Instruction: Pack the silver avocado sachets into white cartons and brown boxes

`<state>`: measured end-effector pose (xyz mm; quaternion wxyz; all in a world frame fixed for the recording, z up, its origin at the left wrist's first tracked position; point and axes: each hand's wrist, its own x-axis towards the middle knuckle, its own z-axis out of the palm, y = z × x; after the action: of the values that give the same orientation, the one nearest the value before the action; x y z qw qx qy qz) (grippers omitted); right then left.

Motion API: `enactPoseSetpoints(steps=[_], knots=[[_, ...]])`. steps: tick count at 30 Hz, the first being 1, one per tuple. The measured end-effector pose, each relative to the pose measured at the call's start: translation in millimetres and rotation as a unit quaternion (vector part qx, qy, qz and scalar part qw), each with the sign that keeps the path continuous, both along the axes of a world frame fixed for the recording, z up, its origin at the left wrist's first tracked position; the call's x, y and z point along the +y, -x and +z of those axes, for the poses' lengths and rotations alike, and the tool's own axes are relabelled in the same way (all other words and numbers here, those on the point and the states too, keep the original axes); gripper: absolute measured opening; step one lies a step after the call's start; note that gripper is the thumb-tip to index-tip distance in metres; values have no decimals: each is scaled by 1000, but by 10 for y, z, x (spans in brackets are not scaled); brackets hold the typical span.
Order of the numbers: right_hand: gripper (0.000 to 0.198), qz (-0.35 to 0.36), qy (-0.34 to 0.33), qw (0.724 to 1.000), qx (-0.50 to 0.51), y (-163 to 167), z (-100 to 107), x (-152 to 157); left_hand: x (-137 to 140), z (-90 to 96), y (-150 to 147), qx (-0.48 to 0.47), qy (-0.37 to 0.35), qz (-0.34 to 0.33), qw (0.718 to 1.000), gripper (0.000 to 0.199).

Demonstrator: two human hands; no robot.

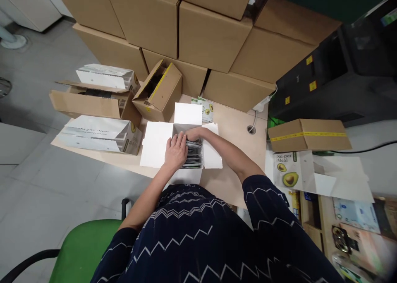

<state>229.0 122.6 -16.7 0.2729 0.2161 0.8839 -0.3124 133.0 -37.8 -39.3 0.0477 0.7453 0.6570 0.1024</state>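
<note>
A white carton (156, 144) stands on the table in front of me with its flaps folded outward. Dark and silvery flat packets (192, 155) stand packed in a row inside it. My left hand (176, 149) lies over the carton's left edge, fingers stretched forward and holding nothing that I can see. Reaching in from the right, my right hand (192, 134) is down in the far end of the carton, near the packets. Its fingers are mostly hidden, so their grip cannot be made out.
Avocado-print packets (207, 109) lie behind the carton. Opened brown boxes (164, 94) and white cartons (93, 134) stand to the left. Stacked brown boxes (214, 39) form a wall behind. A black machine (313, 76) and a Su-per Meal carton (288, 171) are at right.
</note>
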Motion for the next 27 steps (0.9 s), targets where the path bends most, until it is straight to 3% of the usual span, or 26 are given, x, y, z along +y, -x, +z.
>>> enactPoseSetpoints(steps=[4,8,11,13,15,17,21,23,27], knots=[[30,-18,-13,999,-24,-35,35,-51,41,0,1,7,20,-5,1000,56],[33,-85,69,987,114,-327,309,55,55,11,7,8,26,-11,1000,57],[38,-254,84,918,293,-675,490,312,47,30,10,6,26,-14,1000,56],[43,-383,6,860,338,-878,469,546,41,32,14,-1,23,-15,1000,55],[52,-465,-84,828,300,-1010,306,774,38,24,18,-6,18,-16,1000,55],[71,-478,-138,843,202,-1057,44,948,37,10,21,-6,15,-15,1000,54],[114,-410,-164,897,-3,-956,-495,1081,32,1,23,5,18,-14,1000,53],[114,-393,-163,904,-42,-867,-679,1060,31,10,23,10,25,-15,1000,53],[89,-389,-164,905,-54,-795,-818,855,33,29,26,15,35,-13,999,53]])
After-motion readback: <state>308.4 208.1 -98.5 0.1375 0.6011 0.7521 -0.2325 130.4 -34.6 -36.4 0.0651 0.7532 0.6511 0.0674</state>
